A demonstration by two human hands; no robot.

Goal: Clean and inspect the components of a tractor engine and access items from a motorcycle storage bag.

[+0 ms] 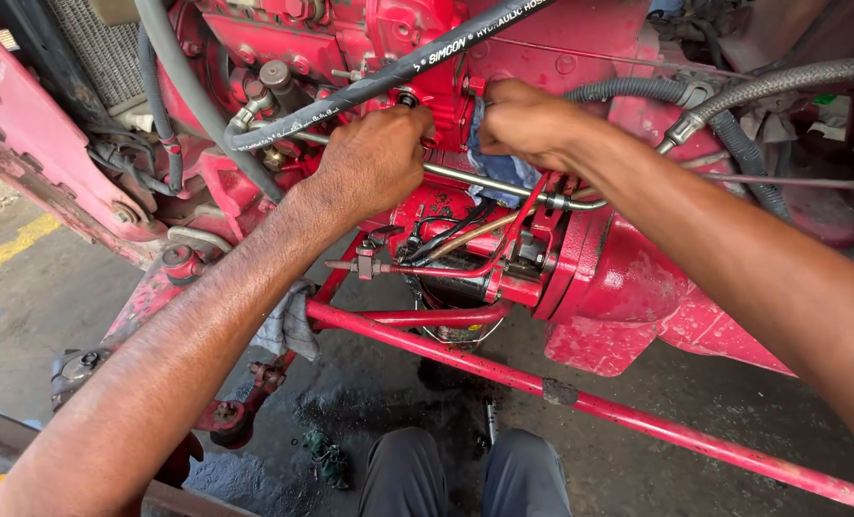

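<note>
Both hands work at a red engine block point(628, 278); the left hand point(374, 158) clenches a fitting under the black hose point(350, 96); the right hand point(527, 120), just beside it, grips a blue rag point(503, 172); steady turning seems needed.

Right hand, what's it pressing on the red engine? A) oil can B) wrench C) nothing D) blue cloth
D: the right hand is closed over a blue cloth that hangs below it against the red engine, while the left hand grips near a black hydraulic hose.
</note>
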